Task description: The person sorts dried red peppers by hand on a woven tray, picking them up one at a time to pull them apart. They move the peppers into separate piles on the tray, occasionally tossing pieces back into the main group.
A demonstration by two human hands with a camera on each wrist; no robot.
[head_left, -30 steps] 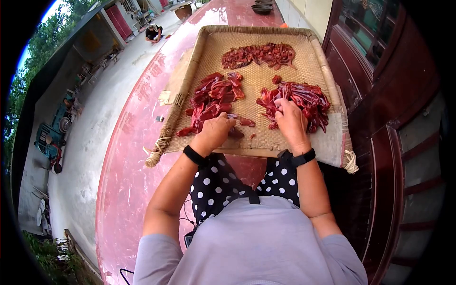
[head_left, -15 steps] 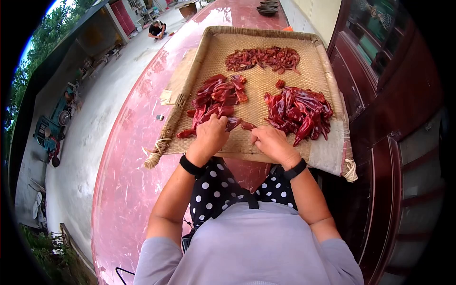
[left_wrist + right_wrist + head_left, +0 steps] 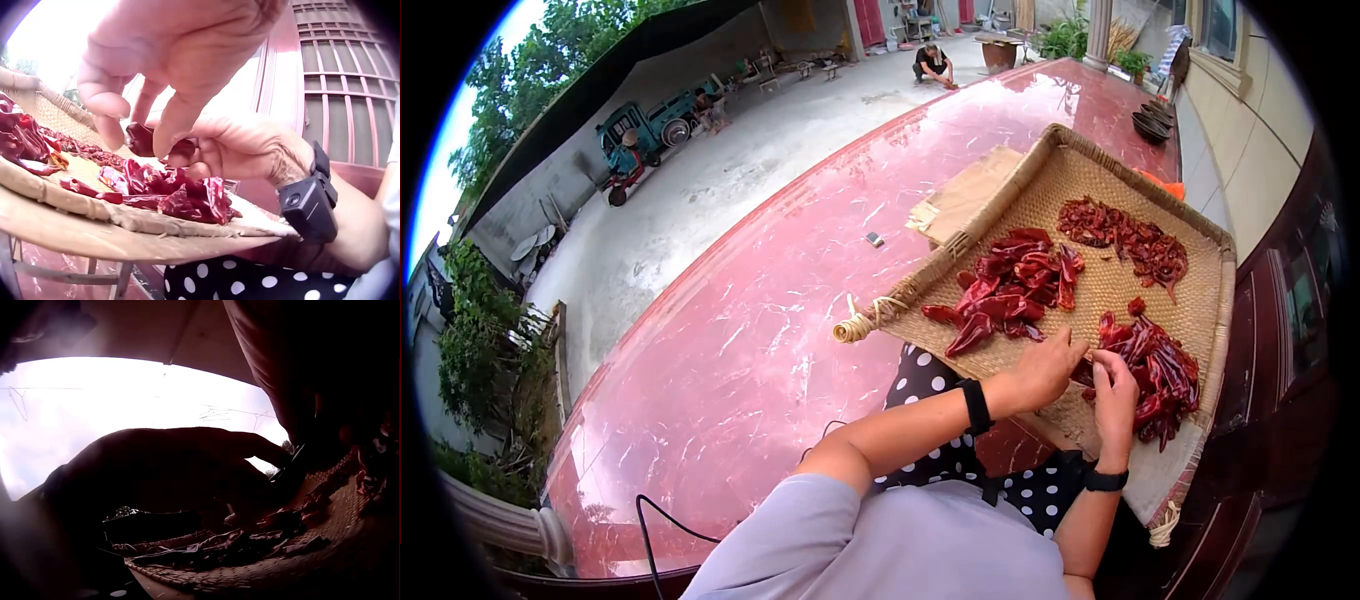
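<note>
Above the front of a woven tray (image 3: 1088, 290), both hands meet over one dried red chili pepper (image 3: 140, 139). Thumb and fingers of my left hand (image 3: 1040, 377) pinch it from above. The fingertips of my right hand (image 3: 1114, 405) grip its other end, partly hidden behind the left thumb in the left wrist view. Close beneath lies the right pile of dried chilies (image 3: 1168, 375). A left pile of whole chilies (image 3: 1005, 285) sits on the tray, and smaller chili pieces (image 3: 1135, 240) form a heap toward the back. The right wrist view is very dark.
Cardboard (image 3: 970, 195) lies beside the tray on a glossy red marble surface (image 3: 750, 370), with a small object (image 3: 875, 239) nearby. Dark bowls (image 3: 1152, 122) stand far back. Across the courtyard another person (image 3: 933, 66) squats. Dark red doors (image 3: 1290, 330) border the right side.
The head view has swung, so the tray appears farther right and tilted. My left hand has left the left pile and come together with the right hand by the right pile, around a chili.
</note>
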